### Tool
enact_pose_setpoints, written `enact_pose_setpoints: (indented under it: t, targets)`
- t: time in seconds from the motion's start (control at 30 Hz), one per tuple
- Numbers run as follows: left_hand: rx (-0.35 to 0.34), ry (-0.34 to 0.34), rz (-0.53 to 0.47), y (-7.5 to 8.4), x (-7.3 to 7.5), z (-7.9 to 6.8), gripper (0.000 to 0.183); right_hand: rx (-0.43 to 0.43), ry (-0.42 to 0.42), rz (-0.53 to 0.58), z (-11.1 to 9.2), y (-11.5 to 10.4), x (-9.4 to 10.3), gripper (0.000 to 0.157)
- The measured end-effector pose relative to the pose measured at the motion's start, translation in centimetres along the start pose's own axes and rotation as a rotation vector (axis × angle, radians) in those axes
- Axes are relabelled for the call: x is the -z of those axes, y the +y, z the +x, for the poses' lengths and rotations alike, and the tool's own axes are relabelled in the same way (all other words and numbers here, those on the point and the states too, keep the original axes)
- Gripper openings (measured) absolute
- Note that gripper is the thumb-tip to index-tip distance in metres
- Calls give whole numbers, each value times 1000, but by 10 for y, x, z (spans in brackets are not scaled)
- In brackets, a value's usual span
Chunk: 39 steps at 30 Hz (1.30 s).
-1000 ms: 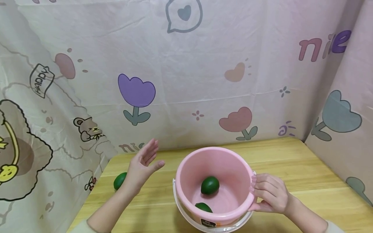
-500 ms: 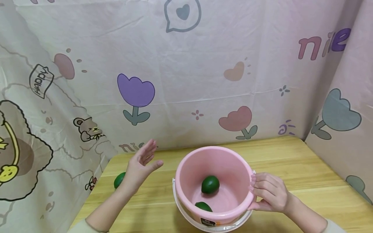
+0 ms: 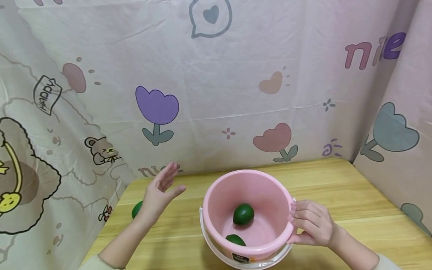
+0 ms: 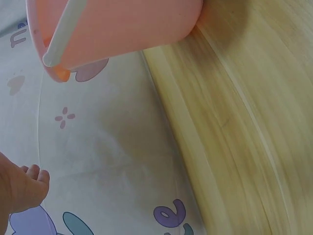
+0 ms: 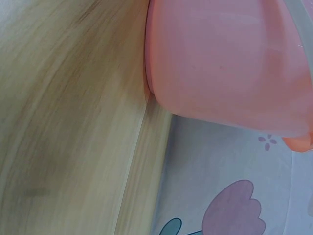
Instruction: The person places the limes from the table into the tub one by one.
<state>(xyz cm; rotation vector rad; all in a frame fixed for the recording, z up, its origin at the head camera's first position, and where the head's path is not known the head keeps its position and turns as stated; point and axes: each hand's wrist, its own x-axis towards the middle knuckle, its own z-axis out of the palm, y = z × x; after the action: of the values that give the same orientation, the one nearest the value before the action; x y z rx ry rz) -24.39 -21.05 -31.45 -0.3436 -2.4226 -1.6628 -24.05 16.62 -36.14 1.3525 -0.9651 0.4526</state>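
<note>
A pink bucket (image 3: 216,240) stands upright on the wooden table, with its white handle (image 3: 209,245) hanging down at the front. Inside it lie two dark green limes; one lime (image 3: 243,214) shows fully and the other lime (image 3: 235,240) is partly hidden by the near rim. My right hand (image 3: 312,223) grips the rim at its right side. Held in the air left of the bucket, my left hand (image 3: 162,193) has its fingers extended and thumb apart, with nothing in it. Behind the left wrist, a third lime (image 3: 136,209) is partly covered.
The wooden table (image 3: 324,180) runs back to a patterned cloth (image 3: 216,93) hanging behind it. More cloth hangs along the left and right sides. In the left wrist view the bucket's side (image 4: 132,29) is at the top.
My left hand has drifted slightly to the left, covering more of the lime behind it. The right hand and the bucket stay almost where they were.
</note>
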Motion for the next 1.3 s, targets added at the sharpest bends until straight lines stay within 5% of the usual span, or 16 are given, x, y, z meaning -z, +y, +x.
enact_pose_setpoints:
  t: [1.3]
  targets:
    - [52, 110, 60, -24, 31, 10, 79, 18, 14, -4, 0, 1, -2, 45]
